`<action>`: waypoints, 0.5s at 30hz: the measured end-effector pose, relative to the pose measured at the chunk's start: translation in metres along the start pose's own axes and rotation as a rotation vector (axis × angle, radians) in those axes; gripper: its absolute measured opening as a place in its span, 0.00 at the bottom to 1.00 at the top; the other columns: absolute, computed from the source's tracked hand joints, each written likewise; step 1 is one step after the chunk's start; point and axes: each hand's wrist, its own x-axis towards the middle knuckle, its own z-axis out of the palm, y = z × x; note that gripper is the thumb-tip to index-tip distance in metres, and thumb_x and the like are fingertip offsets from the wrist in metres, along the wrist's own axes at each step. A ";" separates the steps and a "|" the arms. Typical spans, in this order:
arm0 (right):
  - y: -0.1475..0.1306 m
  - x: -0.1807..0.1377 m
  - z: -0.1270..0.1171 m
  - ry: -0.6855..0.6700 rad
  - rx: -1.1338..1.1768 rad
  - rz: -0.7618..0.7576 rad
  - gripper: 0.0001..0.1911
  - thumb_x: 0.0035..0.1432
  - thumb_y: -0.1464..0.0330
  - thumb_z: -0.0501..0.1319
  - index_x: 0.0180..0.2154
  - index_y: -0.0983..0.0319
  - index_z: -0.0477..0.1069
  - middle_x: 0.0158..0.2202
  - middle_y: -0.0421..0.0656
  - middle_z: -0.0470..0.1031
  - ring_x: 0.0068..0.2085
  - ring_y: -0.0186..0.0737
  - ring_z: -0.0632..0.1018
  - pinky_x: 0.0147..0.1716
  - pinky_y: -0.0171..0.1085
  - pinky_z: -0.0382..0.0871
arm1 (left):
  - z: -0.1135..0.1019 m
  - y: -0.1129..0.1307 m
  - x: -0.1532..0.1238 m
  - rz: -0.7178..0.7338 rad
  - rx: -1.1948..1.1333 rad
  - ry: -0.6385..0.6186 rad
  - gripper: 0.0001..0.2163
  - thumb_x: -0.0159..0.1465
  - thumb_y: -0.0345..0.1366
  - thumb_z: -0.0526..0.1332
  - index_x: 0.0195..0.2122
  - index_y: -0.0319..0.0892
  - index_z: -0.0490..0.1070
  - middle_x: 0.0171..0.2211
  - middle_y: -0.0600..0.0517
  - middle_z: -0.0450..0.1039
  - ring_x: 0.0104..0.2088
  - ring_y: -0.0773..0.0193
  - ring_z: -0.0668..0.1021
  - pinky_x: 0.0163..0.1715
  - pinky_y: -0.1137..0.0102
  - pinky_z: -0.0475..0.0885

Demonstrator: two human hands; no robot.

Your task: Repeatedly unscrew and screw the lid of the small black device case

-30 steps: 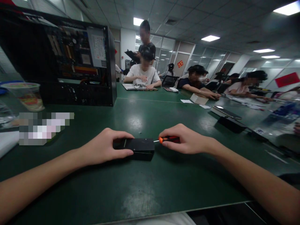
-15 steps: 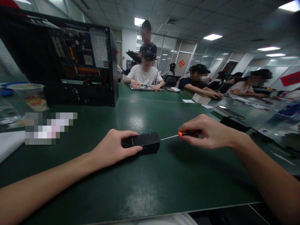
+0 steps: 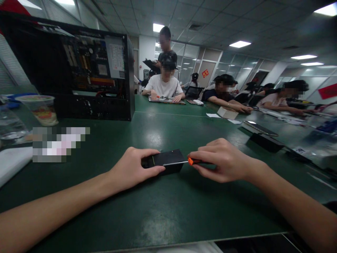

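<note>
Green worktop point(image 3: 168, 211) fills the lower view and runs far back. An open computer case point(image 3: 79, 73) stands upright far left with its boards exposed. Other people point(image 3: 164, 84) sit across at their own work, well apart from my hands. A noodle cup point(image 3: 39, 109) sits left beside the case, and a white carton point(image 3: 226, 112) and a flat dark slab point(image 3: 260, 128) lie far right. In my reach, the left hand point(image 3: 134, 170) is closed round the left end of the black box point(image 3: 170, 159), fingers over the top and thumb on the near side, pinning it flat on the worktop near centre. The right hand point(image 3: 223, 161) is closed round the screwdriver point(image 3: 191, 161), pinching its orange-and-black handle, just beside the box's right end. The thin shaft lies low across the box's near top edge, pointing left toward my left fingertips point(image 3: 158, 169). I can't see the tip's exact seat, it's too small. My read is that the tool is working on the box's top or seam. To do it well I'd press the box down firmly so it can't skate, hold the shaft in line with whatever the tip sits in, turn with the fingertips only, and pull the left fingers out of the tip's path in case it slips.
</note>
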 end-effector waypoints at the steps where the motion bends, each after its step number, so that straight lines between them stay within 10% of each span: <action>1: 0.001 -0.001 -0.002 -0.001 -0.005 -0.011 0.09 0.66 0.68 0.58 0.44 0.65 0.73 0.27 0.39 0.75 0.23 0.30 0.69 0.25 0.34 0.57 | 0.000 -0.001 0.000 -0.002 0.003 0.000 0.20 0.62 0.48 0.69 0.50 0.41 0.82 0.41 0.52 0.85 0.37 0.58 0.84 0.36 0.70 0.73; 15: -0.013 0.003 0.000 0.038 -0.252 -0.088 0.07 0.68 0.69 0.56 0.42 0.65 0.72 0.24 0.38 0.72 0.21 0.32 0.66 0.22 0.37 0.57 | -0.001 -0.002 0.000 -0.066 0.017 0.009 0.25 0.60 0.52 0.69 0.51 0.40 0.82 0.42 0.49 0.85 0.37 0.54 0.84 0.39 0.66 0.76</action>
